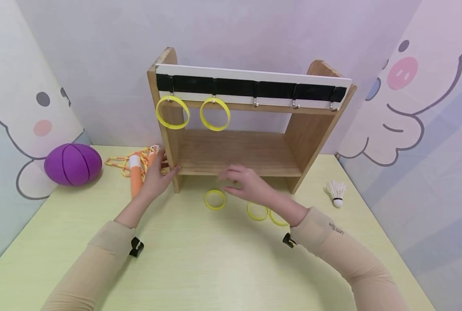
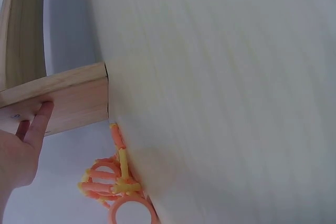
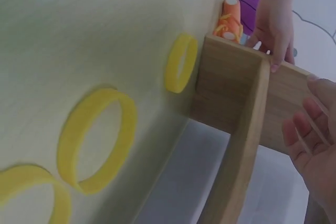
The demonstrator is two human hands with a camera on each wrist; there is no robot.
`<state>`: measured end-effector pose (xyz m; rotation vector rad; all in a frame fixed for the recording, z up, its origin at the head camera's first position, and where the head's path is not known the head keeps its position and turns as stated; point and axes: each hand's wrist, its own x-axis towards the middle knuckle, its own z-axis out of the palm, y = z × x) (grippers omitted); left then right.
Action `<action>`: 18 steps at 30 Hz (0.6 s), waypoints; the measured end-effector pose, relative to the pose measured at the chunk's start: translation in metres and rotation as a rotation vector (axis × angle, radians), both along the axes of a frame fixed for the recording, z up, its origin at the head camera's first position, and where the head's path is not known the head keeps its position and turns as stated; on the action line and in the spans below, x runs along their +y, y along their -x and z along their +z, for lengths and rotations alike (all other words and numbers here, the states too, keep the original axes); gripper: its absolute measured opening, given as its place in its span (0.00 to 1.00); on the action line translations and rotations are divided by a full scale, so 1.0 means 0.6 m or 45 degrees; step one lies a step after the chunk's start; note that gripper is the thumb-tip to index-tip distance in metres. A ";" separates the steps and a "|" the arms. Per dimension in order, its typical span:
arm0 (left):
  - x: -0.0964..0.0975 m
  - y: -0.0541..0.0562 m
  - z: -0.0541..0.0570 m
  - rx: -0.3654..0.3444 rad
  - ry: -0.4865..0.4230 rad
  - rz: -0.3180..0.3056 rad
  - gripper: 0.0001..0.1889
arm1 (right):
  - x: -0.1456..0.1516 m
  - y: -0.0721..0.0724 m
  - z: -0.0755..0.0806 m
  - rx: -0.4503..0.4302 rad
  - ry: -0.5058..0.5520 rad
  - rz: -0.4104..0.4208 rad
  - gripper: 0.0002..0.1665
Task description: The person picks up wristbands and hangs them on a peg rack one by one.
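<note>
My left hand (image 1: 155, 179) grips the left side panel of a small wooden shelf (image 1: 238, 151), thumb at the front edge and fingers (image 2: 42, 121) against the outer face. In front of the lower board, my right hand (image 1: 250, 185) hovers with loosely bent fingers and holds nothing. Across the shelf's top runs a white board with a black strip (image 1: 235, 87) and several metal hooks (image 1: 255, 103). From the two leftmost hooks hang yellow rings, one (image 1: 174, 127) at the far left and another (image 1: 215, 128) beside it. Three more yellow rings lie on the table, including one (image 1: 214, 208) below my right hand.
Left of the shelf lies a jump rope with orange handles (image 1: 136, 177) and orange-yellow beads, close by my left forearm. A purple ball (image 1: 73, 165) sits farther left. At the right, a white shuttlecock (image 1: 336, 193) rests on the table. Printed fabric walls enclose the back and sides.
</note>
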<state>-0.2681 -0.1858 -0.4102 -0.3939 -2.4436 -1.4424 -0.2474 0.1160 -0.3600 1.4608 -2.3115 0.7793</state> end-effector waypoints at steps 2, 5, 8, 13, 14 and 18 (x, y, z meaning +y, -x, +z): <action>0.000 0.000 0.000 0.004 -0.008 -0.005 0.40 | 0.002 0.000 -0.014 0.037 -0.055 0.014 0.13; 0.000 0.001 0.001 0.003 -0.018 -0.009 0.41 | 0.004 0.000 -0.033 0.026 -0.131 0.027 0.13; -0.001 0.000 0.001 -0.005 -0.014 -0.004 0.41 | 0.006 0.000 -0.051 -0.042 -0.202 0.033 0.14; -0.001 -0.001 0.002 -0.016 -0.006 0.010 0.41 | 0.009 0.007 -0.081 -0.082 -0.334 0.039 0.13; -0.001 -0.001 0.002 -0.012 -0.006 0.008 0.40 | 0.010 0.009 -0.086 -0.084 -0.350 0.043 0.13; -0.001 -0.002 0.003 -0.010 -0.016 0.003 0.40 | 0.011 0.015 -0.102 -0.102 -0.385 0.047 0.12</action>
